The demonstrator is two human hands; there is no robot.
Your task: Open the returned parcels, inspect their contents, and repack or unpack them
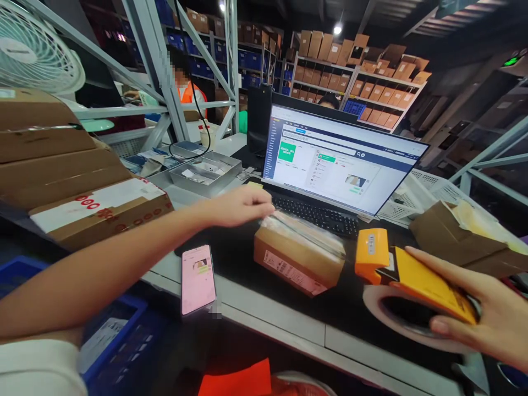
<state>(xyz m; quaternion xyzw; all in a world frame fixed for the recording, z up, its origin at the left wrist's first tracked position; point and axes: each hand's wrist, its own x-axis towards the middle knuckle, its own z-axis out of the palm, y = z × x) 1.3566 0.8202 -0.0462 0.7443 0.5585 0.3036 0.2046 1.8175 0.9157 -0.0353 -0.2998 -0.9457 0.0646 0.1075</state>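
Observation:
A small cardboard box (289, 258) lies on the dark desktop, a printed label (284, 269) on its near side and shiny clear tape or film (309, 228) across its top. My left hand (243, 206) is at the box's far left corner with its fingers curled closed; whatever they pinch is hidden. To the right of the box, my right hand (482, 308) grips a yellow tape dispenser (433, 280). A large roll of tape (373, 302) sits in the dispenser, whose front end points toward the box, apart from it.
A phone (198, 280) with a lit screen lies near the desk edge. Behind the box stand a keyboard (317, 214) and monitor (338, 159). Large cartons (103, 209) crowd the left, near a metal tray (206, 171). An open carton (449, 242) stands right. A person in an orange vest (190, 93) is beyond.

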